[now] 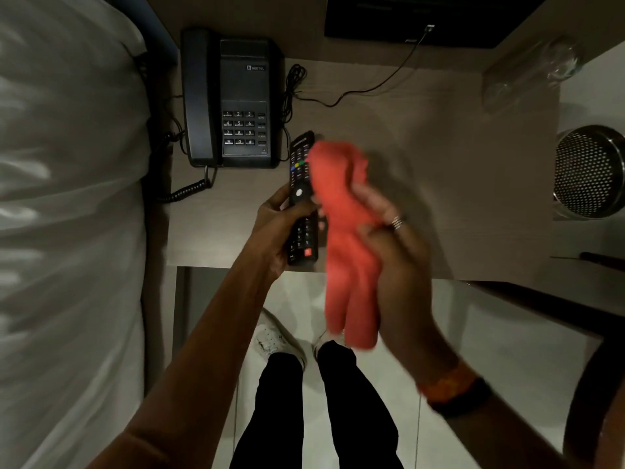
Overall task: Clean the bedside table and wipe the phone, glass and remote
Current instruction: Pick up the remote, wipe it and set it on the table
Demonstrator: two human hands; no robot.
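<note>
My left hand (pixel 274 228) grips a black remote (pixel 302 177) above the front edge of the wooden bedside table (pixel 439 184). My right hand (pixel 395 245) holds a red cloth (pixel 341 231) pressed against the remote's right side; the cloth hangs down past the table edge and is blurred. A black corded phone (pixel 233 99) sits at the table's back left, handset on its cradle. A clear glass (pixel 541 69) lies at the back right corner, faint and hard to make out.
A bed with white sheets (pixel 67 231) runs along the left. A perforated metal bin (pixel 588 170) stands right of the table. The phone's cable (pixel 372 82) trails across the back of the table. My legs and white shoes (pixel 277 340) stand on a pale tiled floor.
</note>
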